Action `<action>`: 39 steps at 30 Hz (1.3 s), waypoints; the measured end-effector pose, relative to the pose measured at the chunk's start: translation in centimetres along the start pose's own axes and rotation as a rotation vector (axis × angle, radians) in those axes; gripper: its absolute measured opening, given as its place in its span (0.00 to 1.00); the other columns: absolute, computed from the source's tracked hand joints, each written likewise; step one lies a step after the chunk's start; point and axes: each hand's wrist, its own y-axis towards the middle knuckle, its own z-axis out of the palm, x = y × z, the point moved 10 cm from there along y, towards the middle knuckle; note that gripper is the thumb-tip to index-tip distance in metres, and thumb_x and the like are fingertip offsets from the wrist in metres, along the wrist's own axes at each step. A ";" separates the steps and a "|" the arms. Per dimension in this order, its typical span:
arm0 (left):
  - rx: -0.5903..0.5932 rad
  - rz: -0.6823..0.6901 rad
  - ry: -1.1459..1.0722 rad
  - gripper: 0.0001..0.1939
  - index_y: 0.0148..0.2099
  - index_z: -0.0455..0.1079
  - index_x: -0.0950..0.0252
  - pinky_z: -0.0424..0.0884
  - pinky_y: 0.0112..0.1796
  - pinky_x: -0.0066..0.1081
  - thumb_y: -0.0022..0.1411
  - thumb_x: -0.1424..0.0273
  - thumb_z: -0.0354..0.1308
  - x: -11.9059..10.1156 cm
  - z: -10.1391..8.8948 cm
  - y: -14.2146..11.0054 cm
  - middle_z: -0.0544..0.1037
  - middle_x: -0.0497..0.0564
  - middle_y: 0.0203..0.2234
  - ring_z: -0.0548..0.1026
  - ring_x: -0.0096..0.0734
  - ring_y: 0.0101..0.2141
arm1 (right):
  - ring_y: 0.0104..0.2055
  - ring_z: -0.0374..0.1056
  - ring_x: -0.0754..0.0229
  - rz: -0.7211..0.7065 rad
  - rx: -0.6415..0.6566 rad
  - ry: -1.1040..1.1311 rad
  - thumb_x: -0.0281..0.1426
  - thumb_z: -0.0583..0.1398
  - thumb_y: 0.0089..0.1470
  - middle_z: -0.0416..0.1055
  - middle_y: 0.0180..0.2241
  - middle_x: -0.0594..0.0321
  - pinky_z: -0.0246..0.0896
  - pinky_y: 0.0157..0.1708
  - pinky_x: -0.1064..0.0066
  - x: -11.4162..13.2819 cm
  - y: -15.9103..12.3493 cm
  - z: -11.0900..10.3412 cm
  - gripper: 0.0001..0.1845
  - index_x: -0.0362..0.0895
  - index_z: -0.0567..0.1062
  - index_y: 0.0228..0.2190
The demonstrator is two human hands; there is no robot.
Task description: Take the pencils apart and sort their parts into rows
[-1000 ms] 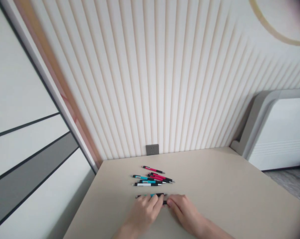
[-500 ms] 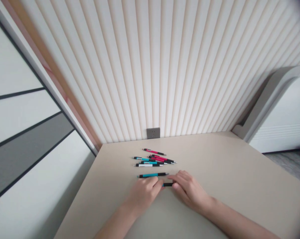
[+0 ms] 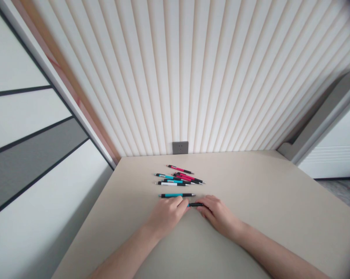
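Black pen barrel, only a short length showing, lay between the left hand and right hand, curled fingers closing on it from both sides; firmness of grip could not be told. Teal-and-black pen lay just beyond the left fingers, with red, teal and white pens farther off on a beige tabletop. Step in hand judged as handling the black pen; next move called for a steady fingertip pinch.
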 end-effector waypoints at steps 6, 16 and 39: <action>0.026 -0.045 -0.015 0.10 0.42 0.70 0.63 0.65 0.25 0.24 0.72 0.67 0.48 0.4 0.4 0.1 0.72 0.47 0.26 0.75 0.28 0.27 | 0.44 0.70 0.57 0.036 -0.045 0.073 0.37 0.54 0.65 0.76 0.41 0.59 0.65 0.47 0.64 0.2 0.2 -0.9 0.14 0.47 0.76 0.45; -0.031 -0.126 -0.023 0.14 0.49 0.71 0.63 0.67 0.25 0.24 0.73 0.66 0.46 1.4 0.0 -0.1 0.77 0.50 0.30 0.76 0.28 0.26 | 0.47 0.67 0.54 0.073 -0.033 0.013 0.39 0.61 0.59 0.71 0.45 0.54 0.63 0.50 0.61 -1.3 -0.1 -2.4 0.27 0.46 0.66 0.57; -0.086 -0.058 -0.098 0.13 0.45 0.65 0.63 0.70 0.27 0.28 0.73 0.63 0.43 0.5 -0.9 0.2 0.77 0.50 0.31 0.77 0.34 0.29 | 0.33 0.68 0.59 0.220 -0.169 -0.121 0.37 0.56 0.62 0.74 0.34 0.61 0.62 0.35 0.69 -7.2 0.6 -7.2 0.11 0.45 0.75 0.38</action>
